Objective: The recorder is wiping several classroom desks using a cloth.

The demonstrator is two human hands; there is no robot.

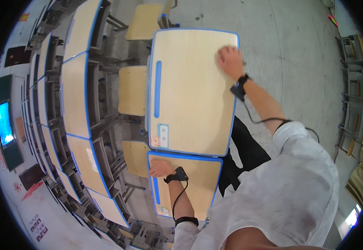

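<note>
Two school desks with pale wood-look tops and blue rims stand end to end before me. On the upper desk (190, 93), my right hand (230, 62) is near the right edge, its fingers bent and blurred; whether it holds anything cannot be made out. My left hand (161, 168) lies at the upper left corner of the lower desk (200, 184), fingers at the blue rim. Its fingertips are not clear enough to tell a grip. Black straps with small box-like devices and cables are on both wrists. A sticker (163, 136) with writing marks the upper desk's lower left corner.
Wooden-seated chairs (133, 90) stand along the left of these desks. Farther left are rows of desks (76, 97) with open storage under their tops. Grey floor (275, 47) lies to the right, with more desk or chair frames (353, 93) by the far right wall. A lit screen (4, 123) is at far left.
</note>
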